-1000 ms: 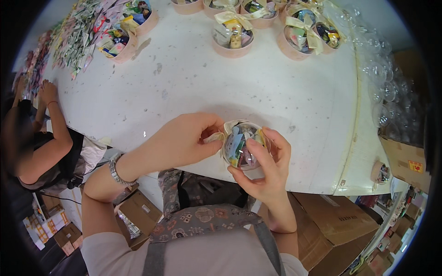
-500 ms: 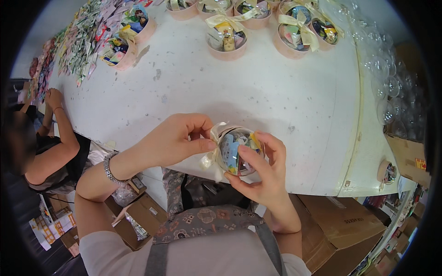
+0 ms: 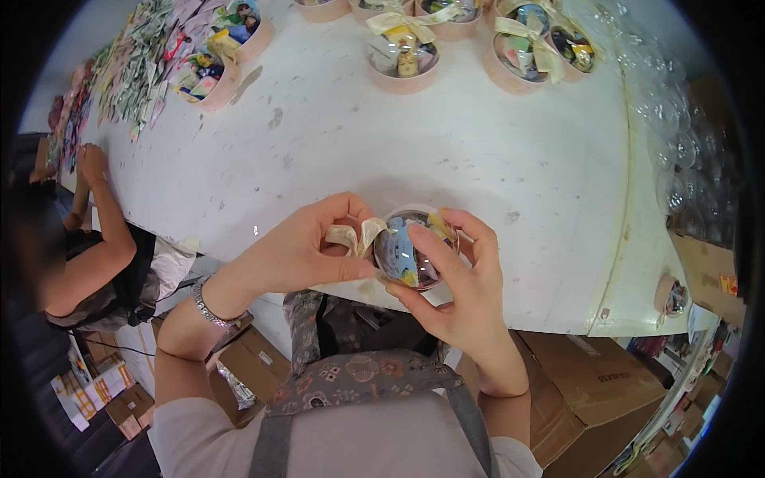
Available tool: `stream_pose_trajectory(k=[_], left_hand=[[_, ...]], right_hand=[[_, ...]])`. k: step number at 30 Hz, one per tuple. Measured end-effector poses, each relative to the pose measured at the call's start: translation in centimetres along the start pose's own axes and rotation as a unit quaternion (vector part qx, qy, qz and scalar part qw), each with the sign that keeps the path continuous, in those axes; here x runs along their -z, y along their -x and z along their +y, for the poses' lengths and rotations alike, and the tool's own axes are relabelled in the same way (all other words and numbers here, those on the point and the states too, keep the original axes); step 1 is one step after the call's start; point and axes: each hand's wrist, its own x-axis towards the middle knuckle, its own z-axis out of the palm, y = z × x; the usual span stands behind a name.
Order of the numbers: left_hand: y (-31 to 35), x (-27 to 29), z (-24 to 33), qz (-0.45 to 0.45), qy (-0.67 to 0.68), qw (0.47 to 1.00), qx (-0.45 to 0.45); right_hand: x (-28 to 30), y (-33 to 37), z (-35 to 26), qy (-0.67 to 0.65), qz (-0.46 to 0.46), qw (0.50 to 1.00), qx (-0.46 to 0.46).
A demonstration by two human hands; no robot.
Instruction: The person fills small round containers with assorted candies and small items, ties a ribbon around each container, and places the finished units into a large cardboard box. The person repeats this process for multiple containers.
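At the table's near edge I hold a small round gift box (image 3: 406, 256) with a clear dome lid and colourful packets inside. My right hand (image 3: 462, 279) grips it from the right, the thumb lying across the dome and the fingers round the rim. A cream satin ribbon (image 3: 368, 237) sticks out at the box's left side. My left hand (image 3: 315, 243) pinches that ribbon between thumb and fingers, close against the rim. The box is tilted toward me, and its underside is hidden.
Several pink round boxes with ribbon bows (image 3: 402, 68) stand along the far side. Heaped small packets (image 3: 151, 76) and open filled boxes (image 3: 215, 84) lie far left. Clear domes (image 3: 677, 151) pile up at right, near a small filled box (image 3: 673, 295). A co-worker's arm (image 3: 111, 215) reaches in from the left.
The ribbon's tails hung below my left hand before; now the ribbon is bunched and looped between that hand and the box. My right hand keeps its grip. The whole view has shifted slightly.
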Motion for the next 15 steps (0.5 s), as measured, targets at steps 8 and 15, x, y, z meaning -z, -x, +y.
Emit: stream_pose_trajectory(k=[8,15], left_hand=[[0.5,0.5,-3.1,-0.034,0.099,0.993,-0.052],[0.8,0.7,-4.2,0.058,0.066,0.985,-0.147]], right_hand=[[-0.7,-0.5,-1.0,0.012,0.021,0.999,-0.047],[-1.4,-1.4,-1.2,0.128,-0.028,0.991,0.004]])
